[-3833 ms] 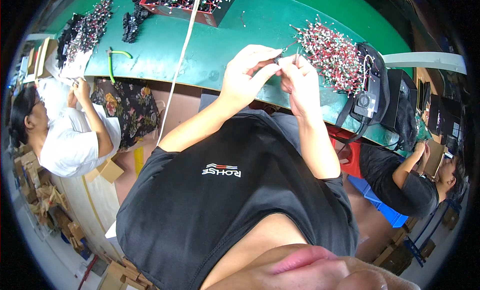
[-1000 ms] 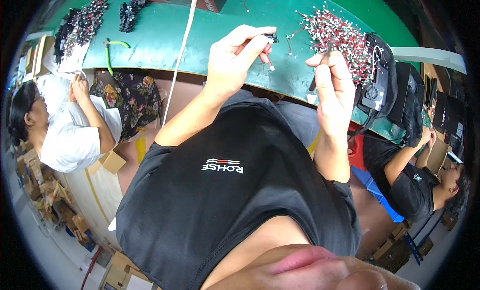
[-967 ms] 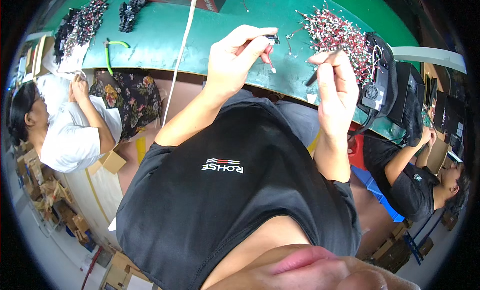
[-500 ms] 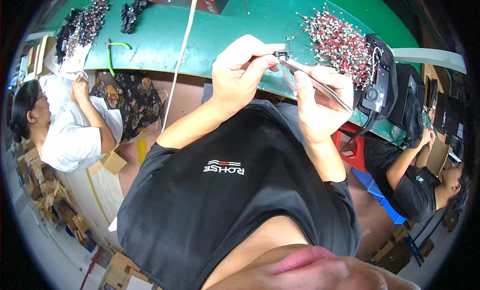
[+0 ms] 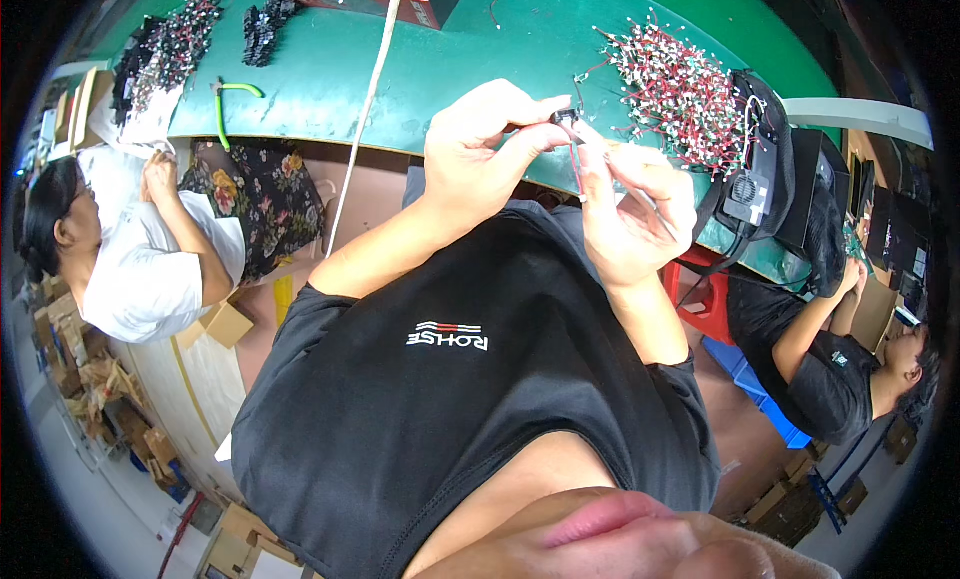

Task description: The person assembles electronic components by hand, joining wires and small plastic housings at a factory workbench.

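Above the green bench's near edge, my left hand (image 5: 480, 144) pinches a small black plastic part (image 5: 566, 115) between thumb and forefinger. A thin red wire (image 5: 577, 169) hangs down from it. My right hand (image 5: 635, 194) meets the part from the other side, its thumb and forefinger closed at the part's edge and the other fingers curled. The tweezers cannot be clearly made out in that hand. Just beyond my right hand lies a heap of short red, black and white wires with small ends (image 5: 680, 99).
On the green bench (image 5: 320, 79) lie green-handled cutters (image 5: 222, 114), black parts (image 5: 262, 29) and another wire heap (image 5: 185, 34). A red box (image 5: 420, 9) stands at the back. A pale cord (image 5: 372, 94) crosses in front. A black device (image 5: 750, 184) sits right. Co-workers sit on both sides.
The silver tweezers, held at the black part by my right hand before, no longer show clearly. My right fingertips have come left onto the part. My left hand has dropped slightly.
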A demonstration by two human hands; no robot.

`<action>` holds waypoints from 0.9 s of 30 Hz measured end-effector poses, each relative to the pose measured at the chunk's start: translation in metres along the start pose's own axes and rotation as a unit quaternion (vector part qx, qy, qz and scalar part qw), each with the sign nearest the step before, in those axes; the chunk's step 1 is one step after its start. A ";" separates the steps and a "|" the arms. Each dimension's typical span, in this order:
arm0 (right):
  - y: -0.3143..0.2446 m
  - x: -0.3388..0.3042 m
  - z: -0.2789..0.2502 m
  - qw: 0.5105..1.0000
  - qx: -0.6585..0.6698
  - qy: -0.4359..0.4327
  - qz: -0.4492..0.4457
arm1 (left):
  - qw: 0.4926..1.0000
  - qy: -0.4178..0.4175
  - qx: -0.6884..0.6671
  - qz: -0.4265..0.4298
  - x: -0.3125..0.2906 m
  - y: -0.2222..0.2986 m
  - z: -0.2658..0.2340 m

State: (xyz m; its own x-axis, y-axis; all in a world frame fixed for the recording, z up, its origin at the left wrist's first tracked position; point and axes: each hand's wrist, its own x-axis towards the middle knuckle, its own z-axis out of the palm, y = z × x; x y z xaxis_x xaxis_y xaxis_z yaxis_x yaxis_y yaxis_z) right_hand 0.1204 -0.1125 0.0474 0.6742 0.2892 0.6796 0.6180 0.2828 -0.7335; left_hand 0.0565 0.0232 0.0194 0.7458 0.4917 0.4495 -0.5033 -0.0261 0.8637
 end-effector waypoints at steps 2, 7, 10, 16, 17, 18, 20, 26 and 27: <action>0.000 -0.001 0.002 1.000 -0.010 0.002 -0.001 | 1.000 -0.013 0.006 0.001 -0.001 -0.002 -0.002; 0.005 -0.007 0.003 0.997 -0.076 0.004 -0.003 | 0.993 0.015 -0.031 -0.116 0.001 -0.002 0.005; 0.017 0.005 -0.011 0.946 -0.022 -0.030 0.321 | 0.977 -0.022 -0.013 -0.211 0.008 -0.036 -0.015; 0.046 0.004 -0.060 0.972 0.051 0.058 0.221 | 0.914 0.079 0.380 0.114 0.084 -0.039 -0.079; 0.048 0.002 -0.064 0.963 -0.010 0.028 0.269 | 0.910 0.120 0.371 0.141 0.098 -0.033 -0.085; 0.051 0.002 -0.063 0.948 -0.068 -0.005 0.312 | 0.902 0.162 0.363 0.170 0.111 -0.029 -0.092; 0.048 0.001 -0.051 0.907 -0.072 -0.045 0.411 | 0.857 0.177 0.445 0.188 0.135 -0.022 -0.106; 0.052 -0.024 -0.068 0.903 -0.075 -0.129 0.403 | 0.717 0.193 0.585 0.325 0.145 -0.023 -0.123; 0.050 -0.023 -0.072 0.897 -0.046 -0.122 0.422 | 0.709 0.243 0.596 0.290 0.138 -0.019 -0.140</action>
State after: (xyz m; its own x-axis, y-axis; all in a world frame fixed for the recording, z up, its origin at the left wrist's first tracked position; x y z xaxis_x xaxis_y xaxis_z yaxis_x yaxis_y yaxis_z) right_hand 0.1645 -0.1710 -0.0058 0.8163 0.5595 -0.1437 -0.0328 -0.2035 -0.9785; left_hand 0.1084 0.2134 0.0332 0.1811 0.3318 0.9258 0.2774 -0.9204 0.2756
